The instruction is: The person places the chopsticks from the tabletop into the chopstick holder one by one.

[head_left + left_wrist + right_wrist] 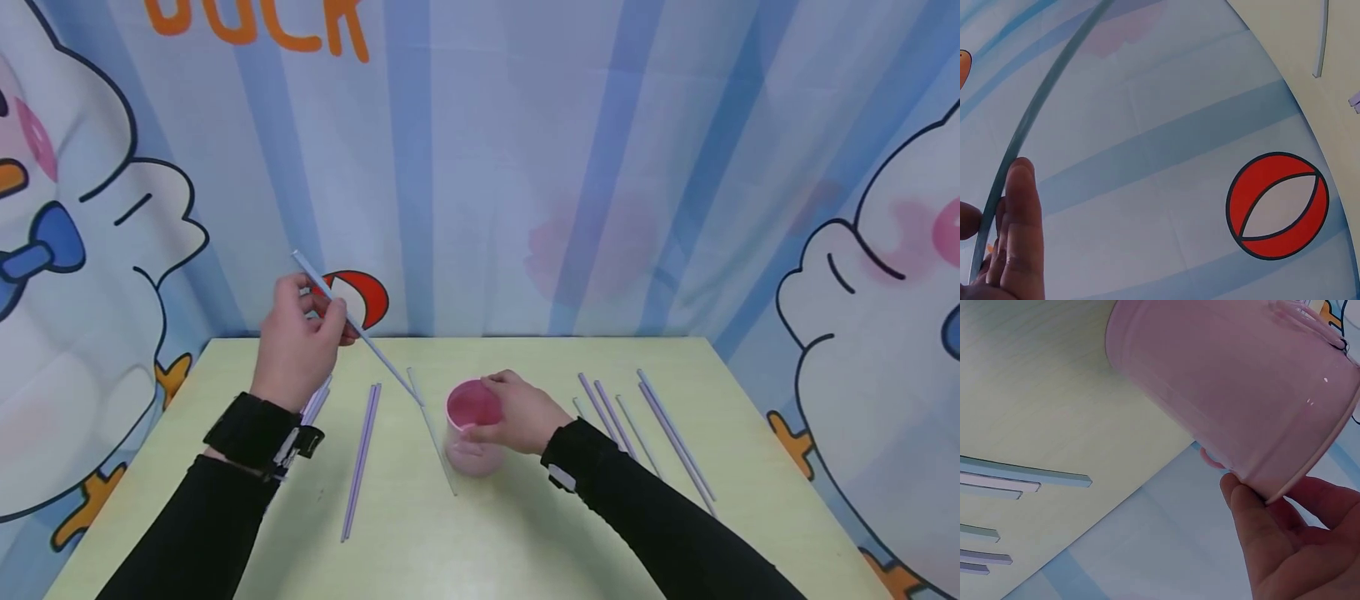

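A blue stick point(386, 362) is up in the air on the left, slanting down toward the middle of the table point(420, 558). The left hand point(303, 342) holds it, with the thumb and fingers pinched on it. Its low end looks close to a thin pale green stick point(432, 432) lying on the table, but I cannot tell if they touch.

Just to the right is a pink cup point(474, 462) with its mouth facing up. I cannot tell if its bottom touches the table. The right hand point(525, 412) pinches the rim, with fingers and thumb clamped on it. The right wrist view shows a little pink loop point(1210, 457) on the cup's side.

Two purple sticks point(361, 462) lie side by side left of the cup. More purple sticks point(317, 402) peek out by the left wrist. On the right side lie a purple pair point(617, 419), a green stick point(639, 437), and a blue one point(677, 435) right next to a purple one.

The person wears black sleeves point(660, 517). Behind the table hangs a blue striped cloth point(495, 167) with orange letters point(240, 25), a red and white ball point(1277, 206) and a big white duck point(75, 317) on the left.
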A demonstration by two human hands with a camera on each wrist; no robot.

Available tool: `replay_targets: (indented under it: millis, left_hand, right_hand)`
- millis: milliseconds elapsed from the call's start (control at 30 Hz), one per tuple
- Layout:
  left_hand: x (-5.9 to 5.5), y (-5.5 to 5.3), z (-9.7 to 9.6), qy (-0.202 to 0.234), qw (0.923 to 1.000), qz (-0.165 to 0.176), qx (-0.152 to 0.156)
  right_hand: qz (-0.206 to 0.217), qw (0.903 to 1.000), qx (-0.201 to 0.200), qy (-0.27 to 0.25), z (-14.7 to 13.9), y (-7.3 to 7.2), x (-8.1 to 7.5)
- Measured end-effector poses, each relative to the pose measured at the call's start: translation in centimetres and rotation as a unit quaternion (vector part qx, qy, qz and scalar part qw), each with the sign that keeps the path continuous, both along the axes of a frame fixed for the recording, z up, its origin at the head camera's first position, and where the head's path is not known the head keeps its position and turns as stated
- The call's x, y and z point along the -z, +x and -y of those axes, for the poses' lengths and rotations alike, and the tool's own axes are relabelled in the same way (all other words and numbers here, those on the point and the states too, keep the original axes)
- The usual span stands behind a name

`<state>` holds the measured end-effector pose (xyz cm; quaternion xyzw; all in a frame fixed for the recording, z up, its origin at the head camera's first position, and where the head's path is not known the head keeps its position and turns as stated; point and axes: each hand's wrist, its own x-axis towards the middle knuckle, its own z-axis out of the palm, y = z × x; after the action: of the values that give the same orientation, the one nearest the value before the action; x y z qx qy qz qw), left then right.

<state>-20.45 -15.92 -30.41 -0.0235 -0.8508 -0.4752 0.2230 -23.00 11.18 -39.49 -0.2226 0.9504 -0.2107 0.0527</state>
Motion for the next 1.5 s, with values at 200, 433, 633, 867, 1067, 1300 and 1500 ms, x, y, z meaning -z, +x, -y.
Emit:
replay_targets:
  millis: [200, 433, 633, 867, 1067, 1300, 1500]
  left_hand:
    - [0.1, -0.9, -1.2, 0.019, 0.9995, -0.009, 0.021]
    - [1.3, -1.8, -2.7, 0.015, 0.9989, -0.013, 0.042]
    - [2.6, -2.1, -3.6, -0.03, 0.9986, 0.009, 0.043]
    - [4.1, -2.5, -4.9, -0.055, 0.9967, 0.038, 0.046]
    - [5.5, -2.7, -6.1, -0.068, 0.9946, 0.059, 0.051]
    - [7.1, -2.8, -7.0, -0.085, 0.992, 0.075, 0.056]
    - [8.2, -2.6, -7.5, -0.105, 0.9883, 0.097, 0.053]
  right_hand:
    - [0.011, 0.9998, 0.01, 0.013, 0.2, 0.2, -0.5]
    - [0.019, 0.9997, 0.016, 0.006, 0.4, 0.2, -0.5]
    - [0.014, 0.9997, 0.016, 0.007, 0.5, 0.1, -0.3]
    - [0.019, 0.9996, 0.017, 0.009, 0.6, 0.3, -0.6]
    - [0.016, 0.9995, 0.021, 0.019, 0.5, 0.3, -0.7]
    - [0.019, 0.9991, 0.032, 0.02, 0.4, 0.3, -0.7]
    - [0.02, 0.9987, 0.037, 0.029, 0.5, 0.2, -0.6]
